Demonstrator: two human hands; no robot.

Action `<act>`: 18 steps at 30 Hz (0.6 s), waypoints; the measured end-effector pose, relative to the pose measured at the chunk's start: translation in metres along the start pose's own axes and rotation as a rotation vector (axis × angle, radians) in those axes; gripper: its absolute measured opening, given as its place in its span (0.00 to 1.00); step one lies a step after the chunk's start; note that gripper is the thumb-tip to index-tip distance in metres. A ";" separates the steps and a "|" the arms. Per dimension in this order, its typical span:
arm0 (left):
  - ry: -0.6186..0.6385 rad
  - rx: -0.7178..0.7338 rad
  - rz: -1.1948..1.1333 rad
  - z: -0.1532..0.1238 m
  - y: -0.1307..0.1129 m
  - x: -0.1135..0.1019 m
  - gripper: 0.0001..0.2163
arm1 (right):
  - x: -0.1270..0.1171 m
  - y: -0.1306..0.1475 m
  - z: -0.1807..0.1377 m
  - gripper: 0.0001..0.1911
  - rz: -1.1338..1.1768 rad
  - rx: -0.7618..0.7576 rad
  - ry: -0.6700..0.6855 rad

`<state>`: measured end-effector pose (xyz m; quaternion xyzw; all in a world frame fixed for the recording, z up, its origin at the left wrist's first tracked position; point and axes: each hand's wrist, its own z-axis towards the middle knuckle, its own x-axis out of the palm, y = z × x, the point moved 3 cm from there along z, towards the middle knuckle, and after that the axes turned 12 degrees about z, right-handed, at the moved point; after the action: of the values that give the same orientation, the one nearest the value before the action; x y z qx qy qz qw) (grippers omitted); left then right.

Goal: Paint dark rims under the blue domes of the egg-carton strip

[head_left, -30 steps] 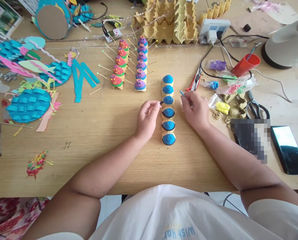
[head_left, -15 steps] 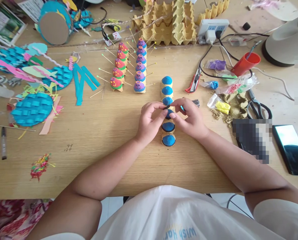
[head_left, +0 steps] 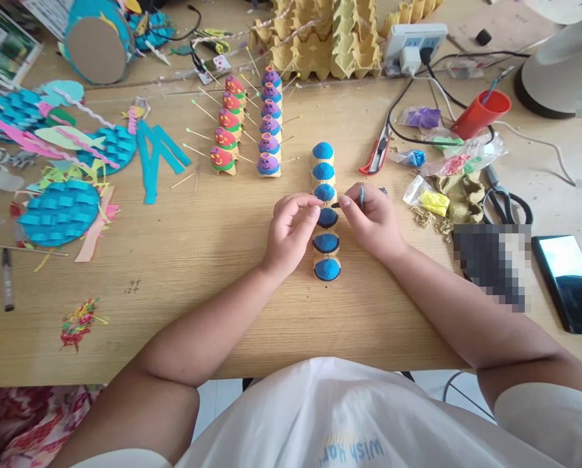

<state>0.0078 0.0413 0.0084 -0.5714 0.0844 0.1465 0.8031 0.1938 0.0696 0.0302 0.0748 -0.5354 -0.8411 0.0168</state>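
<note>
A strip of egg-carton cups capped with blue clay runs toward me on the table. Black edging lines the lower rims of the nearest three cups. My right hand pinches a small piece of black clay over the middle of the strip. Something thin and blue shows among that hand's fingers. Left of the strip, my left hand has thumb and forefinger closed together by the black piece; whether anything is between them cannot be made out.
Finished caterpillar rows in red and purple stand behind, with pins sticking out sideways. To the right lie a red cutter, clay packets, scissors, a red cup and a phone. Blue woven paper crafts occupy the left.
My hands have drawn slightly apart. The black piece, earlier between both hands' fingertips, is now at my right fingertips. The view has shifted slightly.
</note>
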 end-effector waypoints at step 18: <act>-0.008 0.086 0.035 0.002 -0.002 -0.001 0.13 | 0.003 0.004 -0.003 0.26 0.096 -0.046 0.130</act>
<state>0.0071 0.0422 0.0110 -0.5340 0.0972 0.1590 0.8247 0.1911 0.0647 0.0324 0.1031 -0.5168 -0.8447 0.0936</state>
